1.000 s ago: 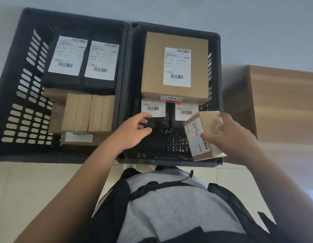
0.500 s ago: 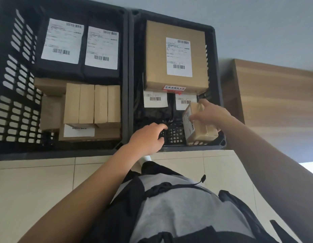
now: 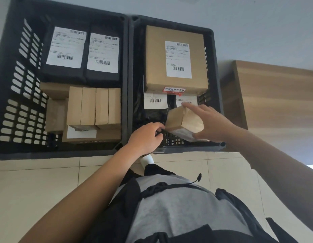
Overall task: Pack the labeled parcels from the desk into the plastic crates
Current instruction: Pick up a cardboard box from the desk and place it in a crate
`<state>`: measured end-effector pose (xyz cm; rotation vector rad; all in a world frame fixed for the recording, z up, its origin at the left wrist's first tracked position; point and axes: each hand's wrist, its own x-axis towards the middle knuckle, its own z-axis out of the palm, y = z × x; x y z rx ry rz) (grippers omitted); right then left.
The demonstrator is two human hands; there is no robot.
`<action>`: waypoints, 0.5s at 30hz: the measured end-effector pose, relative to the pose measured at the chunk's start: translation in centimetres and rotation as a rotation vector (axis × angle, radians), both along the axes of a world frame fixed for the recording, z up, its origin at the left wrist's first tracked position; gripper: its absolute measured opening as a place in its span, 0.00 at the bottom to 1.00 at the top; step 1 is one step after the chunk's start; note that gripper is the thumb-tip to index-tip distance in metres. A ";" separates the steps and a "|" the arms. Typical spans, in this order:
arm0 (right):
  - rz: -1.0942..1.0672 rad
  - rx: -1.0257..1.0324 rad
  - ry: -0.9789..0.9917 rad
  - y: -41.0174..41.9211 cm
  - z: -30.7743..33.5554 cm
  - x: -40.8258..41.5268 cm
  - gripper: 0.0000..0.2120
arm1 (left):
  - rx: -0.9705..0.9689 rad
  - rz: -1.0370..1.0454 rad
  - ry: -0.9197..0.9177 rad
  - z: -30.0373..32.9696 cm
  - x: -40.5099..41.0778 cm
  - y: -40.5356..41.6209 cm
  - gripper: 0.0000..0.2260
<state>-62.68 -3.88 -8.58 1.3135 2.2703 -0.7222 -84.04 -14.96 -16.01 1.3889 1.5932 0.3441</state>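
Note:
Two dark plastic crates stand side by side on the floor. In the right crate (image 3: pixel 215 71), my right hand (image 3: pixel 212 124) grips a small brown cardboard parcel (image 3: pixel 183 122), tilted over the near end. Beside it, my left hand (image 3: pixel 146 137) reaches into the crate with curled fingers touching black bagged parcels (image 3: pixel 152 116); whether it holds them I cannot tell. A large labeled brown box (image 3: pixel 175 60) fills the far end. The left crate (image 3: pixel 20 85) holds two black labeled parcels (image 3: pixel 82 53) and several small brown boxes (image 3: pixel 93 107).
A wooden desk side (image 3: pixel 275 95) stands to the right of the crates. Pale floor tiles (image 3: pixel 38 186) lie in front of them. My grey top and black straps fill the lower middle of the view.
My right hand has turned the small parcel from upright to tilted, its label now facing down. My left hand stays at the crate's near end.

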 end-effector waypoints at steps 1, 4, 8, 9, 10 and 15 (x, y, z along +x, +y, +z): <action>0.064 0.021 -0.016 -0.3 -0.4 -0.2 0.54 | -0.020 0.049 -0.041 0.1 0.1 0.2 0.19; 0.147 0.029 -0.017 -1.5 -1.9 -0.5 0.55 | -0.161 0.278 -0.326 0.8 0.0 0.9 0.29; 0.177 0.106 0.151 -2.1 -3.5 0.2 0.45 | -0.369 0.388 -0.487 1.4 -0.2 2.2 0.36; 0.173 0.122 0.203 -2.2 -3.9 0.4 0.44 | -0.388 0.399 -0.476 1.3 -0.2 2.5 0.36; 0.165 0.131 0.250 -2.2 -4.2 0.5 0.43 | -0.398 0.415 -0.471 1.2 -0.2 2.7 0.35; 0.123 0.138 0.383 -2.1 -4.9 1.8 0.40 | -0.436 0.453 -0.484 0.9 0.4 4.0 0.35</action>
